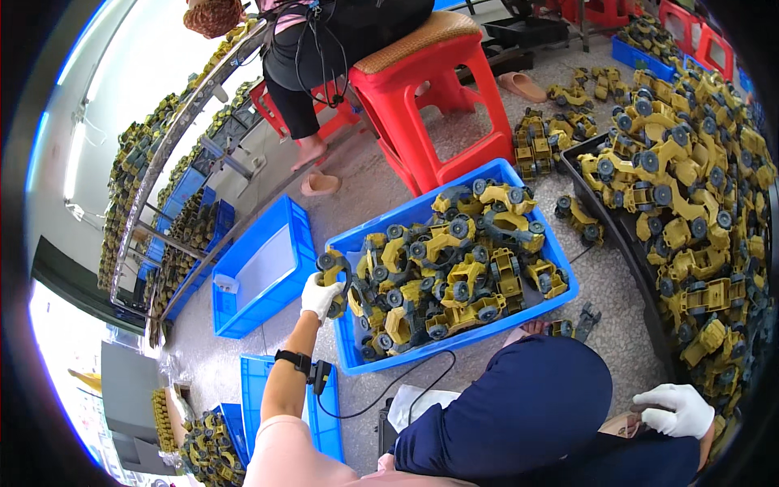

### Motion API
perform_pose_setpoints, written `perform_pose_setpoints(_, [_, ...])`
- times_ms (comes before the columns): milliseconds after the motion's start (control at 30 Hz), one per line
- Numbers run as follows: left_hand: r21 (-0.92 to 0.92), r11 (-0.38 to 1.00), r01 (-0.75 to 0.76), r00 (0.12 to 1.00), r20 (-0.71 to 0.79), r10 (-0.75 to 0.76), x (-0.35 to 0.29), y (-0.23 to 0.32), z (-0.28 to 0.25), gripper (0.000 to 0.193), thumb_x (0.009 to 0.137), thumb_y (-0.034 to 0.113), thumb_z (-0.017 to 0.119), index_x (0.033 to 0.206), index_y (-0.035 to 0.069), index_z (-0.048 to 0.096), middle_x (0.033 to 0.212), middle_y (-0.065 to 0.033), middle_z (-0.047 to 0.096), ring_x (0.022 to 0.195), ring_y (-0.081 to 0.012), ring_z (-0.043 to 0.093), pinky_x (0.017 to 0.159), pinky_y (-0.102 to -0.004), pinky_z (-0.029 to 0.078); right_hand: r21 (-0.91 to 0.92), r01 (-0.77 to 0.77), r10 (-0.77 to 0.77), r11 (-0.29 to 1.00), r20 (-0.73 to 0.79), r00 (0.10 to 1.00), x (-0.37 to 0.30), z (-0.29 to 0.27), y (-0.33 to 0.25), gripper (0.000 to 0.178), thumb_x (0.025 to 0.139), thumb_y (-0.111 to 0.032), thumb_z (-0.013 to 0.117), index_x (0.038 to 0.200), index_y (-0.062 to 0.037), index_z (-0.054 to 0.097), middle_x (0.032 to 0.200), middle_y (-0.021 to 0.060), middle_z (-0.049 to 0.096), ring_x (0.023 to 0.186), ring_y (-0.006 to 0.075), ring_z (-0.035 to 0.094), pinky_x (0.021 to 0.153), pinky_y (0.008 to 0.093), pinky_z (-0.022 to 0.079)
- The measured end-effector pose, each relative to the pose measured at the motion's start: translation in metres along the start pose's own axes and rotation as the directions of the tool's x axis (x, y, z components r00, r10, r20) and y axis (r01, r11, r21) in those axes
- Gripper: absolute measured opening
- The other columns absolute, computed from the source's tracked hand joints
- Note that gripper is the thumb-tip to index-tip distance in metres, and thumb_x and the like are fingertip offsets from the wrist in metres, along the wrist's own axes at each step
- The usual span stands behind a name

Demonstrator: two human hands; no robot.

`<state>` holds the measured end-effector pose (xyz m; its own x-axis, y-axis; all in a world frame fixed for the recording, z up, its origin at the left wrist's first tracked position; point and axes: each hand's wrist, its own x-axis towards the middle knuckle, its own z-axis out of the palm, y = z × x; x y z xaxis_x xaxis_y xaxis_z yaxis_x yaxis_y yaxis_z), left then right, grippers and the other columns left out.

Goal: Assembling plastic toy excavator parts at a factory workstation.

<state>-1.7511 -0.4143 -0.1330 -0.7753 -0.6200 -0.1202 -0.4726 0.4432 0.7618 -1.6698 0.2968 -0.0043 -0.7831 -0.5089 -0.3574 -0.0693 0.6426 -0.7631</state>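
My left hand (321,295), in a white glove, grips a yellow and dark grey toy truck (331,261) at the left rim of a blue crate (454,351). Heaped inside that crate are many similar toy trucks (471,272) with dark wheels, some on their sides. On the right, my right hand (677,411), also white-gloved, lies by my knee with its fingers stretched out and nothing in it. Two loose pieces, a toy truck (560,328) and a grey part (586,321), are on the floor beyond my knee.
A blue crate (304,235) with a pale sheet stands left of the full one. Right, toy trucks overflow a black tray (641,300). A red stool (430,105) with a seated person (349,40) is behind. A cable (381,406) runs from my left wrist.
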Motion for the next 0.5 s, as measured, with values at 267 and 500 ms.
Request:
perform_pose_setpoints(267, [0.593, 0.79, 0.153, 0.948, -0.315, 0.053, 0.072, 0.001, 0.088, 0.051, 0.082, 0.046, 0.064, 0.109, 0.003, 0.068, 0.11, -0.0237, 0.067, 0.105, -0.0409, 0.064, 0.088, -0.047, 0.052, 0.051, 0.042, -0.039, 0.998, -0.063, 0.997, -0.012, 0.005, 0.002, 0.028, 0.089, -0.023, 0.068, 0.109, -0.0039, 0.071, 0.092, 0.0141, 0.071, 0.085, 0.0279, 0.069, 0.076, 0.0345, 0.054])
perform_pose_setpoints(500, [0.613, 0.263, -0.744, 0.327, -0.01, 0.945, -0.031, 0.123, 0.136, 0.035, 0.08, 0.012, 0.07, 0.113, 0.001, 0.062, 0.111, -0.0181, 0.064, 0.109, -0.0396, 0.058, 0.095, -0.0477, 0.046, 0.28, -0.092, 0.04, 0.956, 0.186, 0.982, 0.007, -0.006, 0.003, 0.043, 0.096, -0.039, 0.059, 0.126, -0.0098, 0.062, 0.101, 0.013, 0.068, 0.078, 0.0226, 0.068, 0.07, 0.0334, 0.053])
